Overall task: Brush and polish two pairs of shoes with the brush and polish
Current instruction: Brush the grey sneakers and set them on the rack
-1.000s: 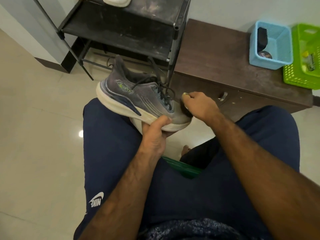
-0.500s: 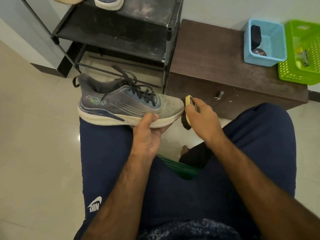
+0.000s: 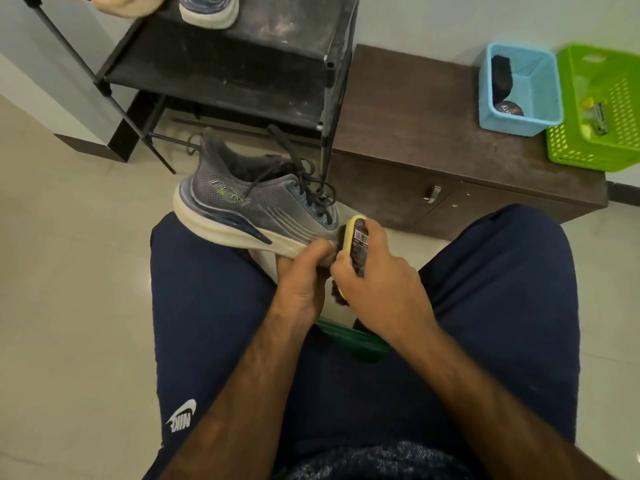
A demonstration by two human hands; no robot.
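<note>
A grey sneaker [image 3: 249, 206] with black laces and a thick white sole rests above my left thigh, heel far left, toe toward the middle. My left hand [image 3: 301, 278] grips its sole near the toe from below, thumb on the sole's edge. My right hand [image 3: 377, 282] holds a yellow-backed shoe brush [image 3: 358, 242] with a barcode label, its bristles against the toe. A round polish tin [image 3: 508, 109] and a dark brush-like object [image 3: 501, 79] lie in the blue basket [image 3: 540, 109]. Another sneaker [image 3: 209, 10] stands on the black rack.
The black metal shoe rack [image 3: 242, 74] stands ahead on the left. A brown low cabinet [image 3: 415, 133] with a handle is to its right, carrying the blue basket and a green basket [image 3: 595, 147]. A green stool edge [image 3: 349, 337] shows between my legs. Tiled floor all around.
The sneaker has tilted, heel up and toe down toward my lap. My right hand has brought the brush from beside the toe onto it, label side now facing up.
</note>
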